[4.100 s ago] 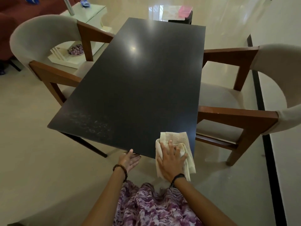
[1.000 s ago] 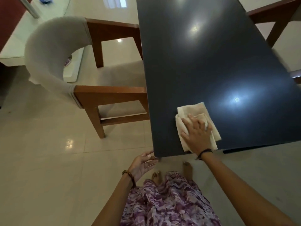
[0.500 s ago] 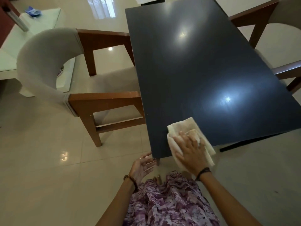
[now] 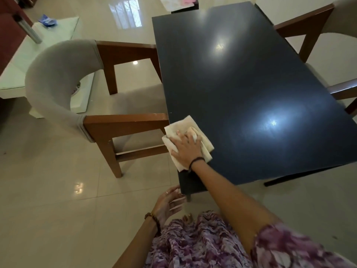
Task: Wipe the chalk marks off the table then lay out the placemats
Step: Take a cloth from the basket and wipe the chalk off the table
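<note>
**Cloth pressed flat at the worktop's near left edge**

The right hand (image 4: 186,149) lies palm-down on a folded cream cloth (image 4: 185,130), fingers straight and spread, pressing it onto the dark worktop (image 4: 241,89) rather than gripping it. The cloth sits at the worktop's left edge, close to the near corner, with part of it hanging just over the side beside the wooden arm of a grey-backed chair (image 4: 123,122). The right arm reaches forward and slightly across the body, wrist low.

The left hand (image 4: 170,203) hovers just below the near corner of the worktop, palm up and cupped, fingers relaxed and holding nothing; it looks placed to catch whatever dust is swept off, though that is a guess.

The cloth looks soft, light and limp, so it should bunch or unfold if pushed from one corner; a flat palm over the thickest fold seems the surest hold. The glossy worktop should let it slide easily. No chalk marks are plain to see on the surface. What may be the placemats lie on a small stand (image 4: 183,6) beyond the far end.
</note>
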